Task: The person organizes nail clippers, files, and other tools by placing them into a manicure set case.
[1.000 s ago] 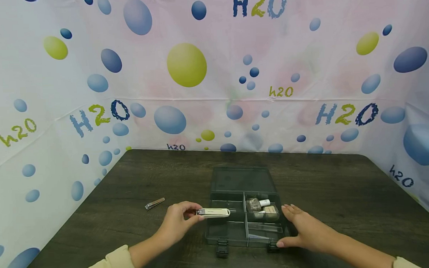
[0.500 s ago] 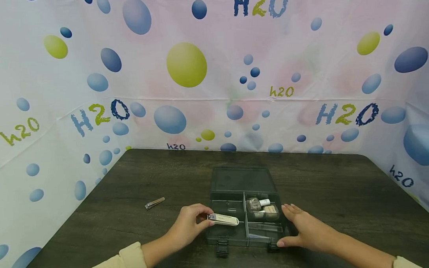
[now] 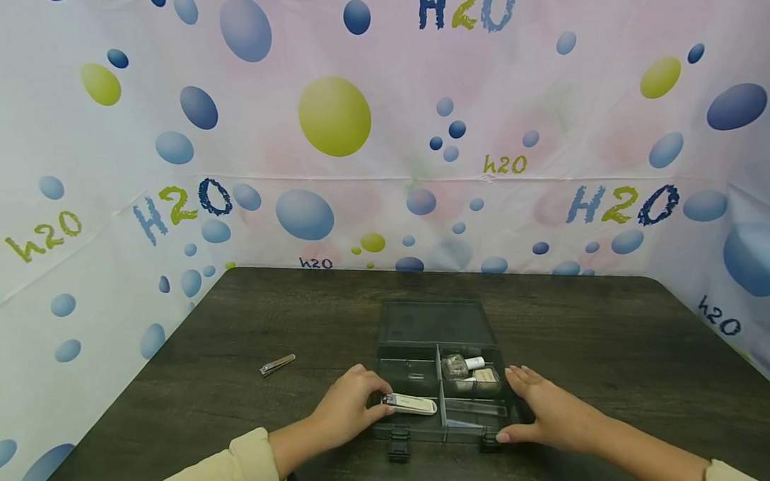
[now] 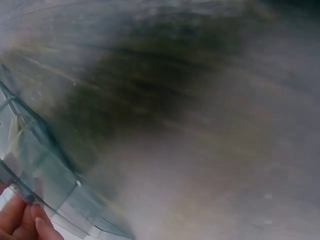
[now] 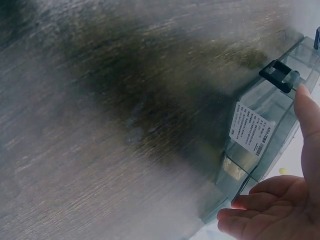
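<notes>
In the head view my left hand point(image 3: 349, 406) pinches the end of a cream nail clipper point(image 3: 413, 404) between thumb and fingers. The clipper lies low over the front left compartment of a smoky clear divided box point(image 3: 407, 434); whether it touches the floor of the box is unclear. My right hand point(image 3: 553, 413) rests at the box's right side with fingers extended, its thumb by the front right latch point(image 5: 278, 76). A second, smaller nail clipper point(image 3: 277, 365) lies on the table to the left. The left wrist view shows my left fingertips point(image 4: 27, 220) at the box wall.
The box's lid point(image 3: 435, 324) is folded back, away from me. Small bottles point(image 3: 455, 367) fill the back right compartment, and flat, pale items point(image 3: 464, 424) lie in the front right one. A patterned curtain point(image 3: 384, 219) surrounds the dark wooden table point(image 3: 573, 333).
My left hand has moved right and toward me, lowering the cream nail clipper into the front left part of the box. The right hand and the box have stayed put.
</notes>
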The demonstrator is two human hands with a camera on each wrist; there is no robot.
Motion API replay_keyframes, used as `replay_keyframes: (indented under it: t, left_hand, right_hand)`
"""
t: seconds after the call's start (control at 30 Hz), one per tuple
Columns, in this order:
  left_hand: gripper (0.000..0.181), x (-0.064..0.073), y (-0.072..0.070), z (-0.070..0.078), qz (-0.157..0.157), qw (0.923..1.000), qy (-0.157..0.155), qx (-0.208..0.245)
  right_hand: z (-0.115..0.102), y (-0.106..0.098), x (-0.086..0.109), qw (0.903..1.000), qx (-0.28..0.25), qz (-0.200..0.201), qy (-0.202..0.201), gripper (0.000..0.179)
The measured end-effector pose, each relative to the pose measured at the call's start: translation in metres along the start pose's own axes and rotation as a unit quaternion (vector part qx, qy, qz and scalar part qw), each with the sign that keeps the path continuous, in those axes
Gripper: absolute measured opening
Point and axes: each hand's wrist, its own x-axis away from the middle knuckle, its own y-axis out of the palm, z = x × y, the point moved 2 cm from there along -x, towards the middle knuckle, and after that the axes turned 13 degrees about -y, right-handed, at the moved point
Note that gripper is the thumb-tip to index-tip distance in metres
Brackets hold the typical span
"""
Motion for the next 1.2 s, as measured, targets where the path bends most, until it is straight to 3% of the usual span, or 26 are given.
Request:
replay_keyframes:
  t: [0.27, 0.5, 0.8, 1.07, 1.2]
  left_hand:
    - [0.007, -0.003, 0.003, 0.009, -0.002, 0.9976, -0.021, -0.066]
    - [0.007, -0.005, 0.004, 0.008, 0.008, 0.9977, -0.033, -0.058]
    - [0.007, -0.006, -0.003, 0.005, 0.085, 0.9963, 0.004, -0.011]
    - [0.013, -0.002, -0.009, -0.005, 0.176, 0.9838, 0.035, 0.006]
    - [0.015, 0.001, -0.013, -0.012, 0.187, 0.9820, 0.026, -0.002]
  right_hand:
    - [0.001, 0.001, 0.001, 1.0000, -0.009, 0.000, 0.005, 0.105]
    - [0.000, 0.003, 0.002, 1.0000, -0.001, 0.006, -0.002, 0.105]
    - [0.000, 0.003, 0.003, 1.0000, 0.001, 0.008, -0.003, 0.105]
    - [0.001, 0.003, 0.002, 1.0000, -0.005, 0.005, -0.002, 0.105]
    - [0.000, 0.003, 0.002, 1.0000, -0.007, 0.004, -0.004, 0.105]
